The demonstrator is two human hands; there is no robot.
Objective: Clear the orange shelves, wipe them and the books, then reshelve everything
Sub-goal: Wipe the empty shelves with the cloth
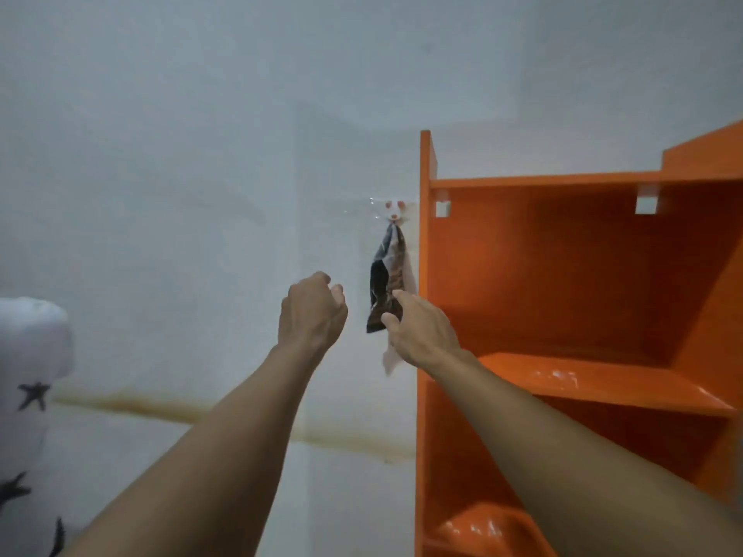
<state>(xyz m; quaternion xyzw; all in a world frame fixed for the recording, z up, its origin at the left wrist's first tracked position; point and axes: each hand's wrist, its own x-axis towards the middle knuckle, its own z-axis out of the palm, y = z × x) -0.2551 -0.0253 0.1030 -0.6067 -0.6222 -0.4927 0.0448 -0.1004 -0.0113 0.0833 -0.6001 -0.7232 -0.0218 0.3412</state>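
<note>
Against wall, cloth hangs vertically from hook.

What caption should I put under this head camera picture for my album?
Left hand and right hand reach for a cloth hanging from a wall hook beside orange shelves.
</note>
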